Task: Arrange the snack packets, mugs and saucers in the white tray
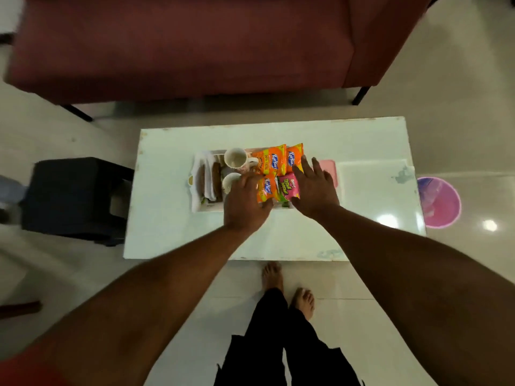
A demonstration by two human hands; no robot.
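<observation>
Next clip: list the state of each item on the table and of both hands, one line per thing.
White rectangular tray: on the white table, nearly full.
Far white ceramic mug: upright, empty.
Near white mug: upright, partly hidden.
Three orange snack packets: flat in tray.
Pink snack packet: flat in tray.
Left hand: on near orange packet.
Right hand: open, fingers spread.

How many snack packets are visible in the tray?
4. Two orange packets at the far side; a smaller orange one and a pink one nearer, between the hands. Others may be hidden beneath.
</observation>
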